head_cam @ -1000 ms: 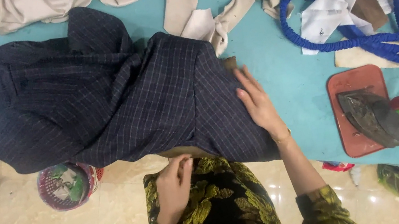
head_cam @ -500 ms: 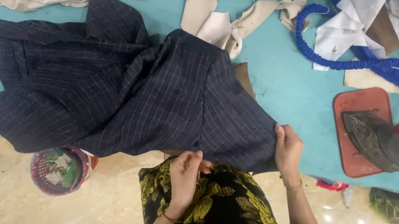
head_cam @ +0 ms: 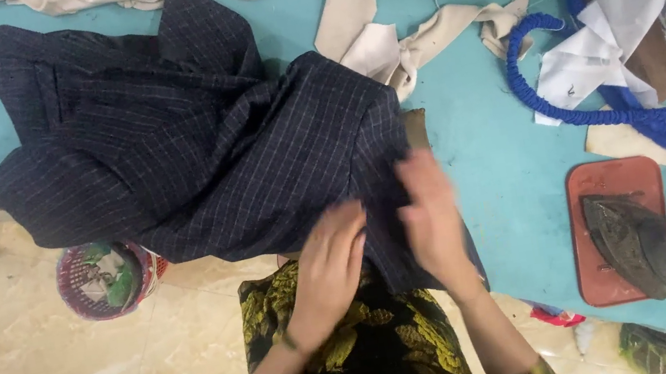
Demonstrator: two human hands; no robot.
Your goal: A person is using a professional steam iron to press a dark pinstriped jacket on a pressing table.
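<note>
Both hands moved onto rumpled dark garment.

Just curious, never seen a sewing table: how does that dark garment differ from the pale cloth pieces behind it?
The dark checked garment is large, bunched, and under both the left hand and right hand. The beige cloth scraps are small, plain, lying untouched. Both lie on the teal table.

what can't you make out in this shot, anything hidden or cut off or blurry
Head view:
- Right hand: motion-blurred, finger positions unclear.
- Left hand: whether it grips or only presses the dark checked garment is unclear.
- Table under the garment: covered.
- Iron: rear cut off by the right edge.
- Basket: partly hidden by the garment.
</note>
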